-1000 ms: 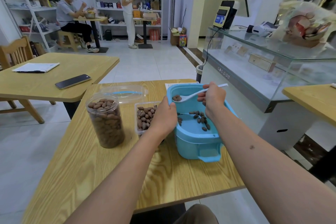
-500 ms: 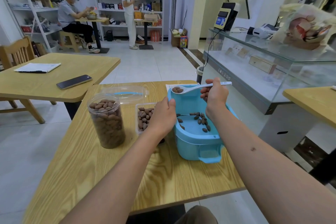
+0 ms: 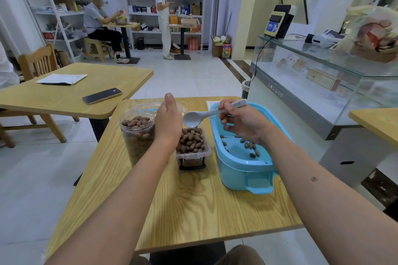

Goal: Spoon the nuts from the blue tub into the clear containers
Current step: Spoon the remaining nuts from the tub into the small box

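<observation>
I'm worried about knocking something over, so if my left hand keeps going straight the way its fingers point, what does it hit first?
Probably the clear lid lying on the table just beyond the left hand, behind the round jar. Depth is hard to judge; the hand may pass above it.

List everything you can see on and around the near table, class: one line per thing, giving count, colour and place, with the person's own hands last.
blue tub: 1, light blue, right side of near table, few nuts inside
rectangular container: 1, clear, left of tub, holding brown nuts
round jar: 1, clear, left of the container, full of nuts
spoon: 1, white, tipped above the container
phone: 1, black, on the other table to the left
papers: 1 stack, white, same table, farther back
wooden chair: 1, behind that table
left hand: 1, open, raised beside the jar
right hand: 1, fingers holding the spoon handle
</observation>
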